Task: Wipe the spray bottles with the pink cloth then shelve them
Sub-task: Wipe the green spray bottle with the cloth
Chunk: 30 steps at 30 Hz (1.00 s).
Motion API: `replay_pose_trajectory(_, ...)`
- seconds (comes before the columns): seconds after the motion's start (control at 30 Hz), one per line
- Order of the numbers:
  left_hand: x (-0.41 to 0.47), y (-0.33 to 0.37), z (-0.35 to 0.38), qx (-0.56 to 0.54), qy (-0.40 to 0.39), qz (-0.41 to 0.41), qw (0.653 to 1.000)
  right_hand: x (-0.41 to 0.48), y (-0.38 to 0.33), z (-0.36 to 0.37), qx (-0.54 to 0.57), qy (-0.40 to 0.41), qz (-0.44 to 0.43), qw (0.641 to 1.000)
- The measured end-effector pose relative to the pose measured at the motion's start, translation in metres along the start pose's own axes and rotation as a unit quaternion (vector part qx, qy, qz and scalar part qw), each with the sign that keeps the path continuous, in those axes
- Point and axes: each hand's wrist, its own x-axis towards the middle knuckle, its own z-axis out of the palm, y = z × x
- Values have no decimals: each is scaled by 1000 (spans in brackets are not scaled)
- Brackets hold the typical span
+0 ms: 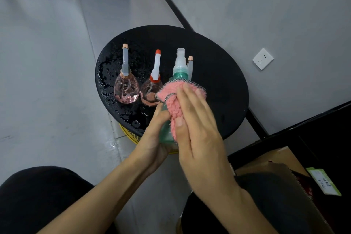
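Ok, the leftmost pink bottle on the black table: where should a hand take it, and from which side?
Probably at the narrow collar of the leftmost pink bottle, coming from its left. It stands upright, the bulbous body widens below the collar so a grip there should not slide off, and the red-capped bottle stands close on its right.

The pink cloth [171, 99] hides most of the green bottle [180, 76].

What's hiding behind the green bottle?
A grey nozzle with a peach tip pokes up behind the green bottle. The rest of that bottle is covered by the green bottle and the pink cloth, so its body cannot be seen.
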Motion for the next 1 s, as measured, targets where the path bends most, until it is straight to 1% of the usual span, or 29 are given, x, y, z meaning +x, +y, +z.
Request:
replay_pose_trajectory(0.13,-3,1,5,18,-22,-21,999,18,8,-8,15,-5,13,1000)
replay_pose_trajectory(0.2,-4,-1,6,49,-39,-30,998,35,15,-14,22,-6,39,999)
replay_pose_trajectory(0.27,-4,-2,5,74,-46,-26,996,46,19,-16,32,-13,64,997)
replay_pose_trajectory(0.33,-4,-2,4,83,-45,-22,995,46,19,-14,28,-14,61,998)
replay_pose_trajectory(0.53,0,0,2,69,-14,-5,997,7,7,0,9,-16,17,1000)
replay_pose_trajectory(0.63,0,0,4,52,2,-19,998,9,6,-3,8,-11,3,1000)
replay_pose_trajectory(0.7,0,0,5,38,-6,-34,999,23,9,-10,33,-7,12,999)
replay_pose_trajectory(0.77,-1,0,5,30,-28,-39,998,40,13,-17,56,-4,39,998)
replay_pose_trajectory(0.83,-1,0,4,20,-35,-49,998,50,16,-20,61,-3,59,996)
replay_pose_trajectory(1.0,0,1,6,14,-22,-37,999,23,8,-8,16,-2,27,1000)
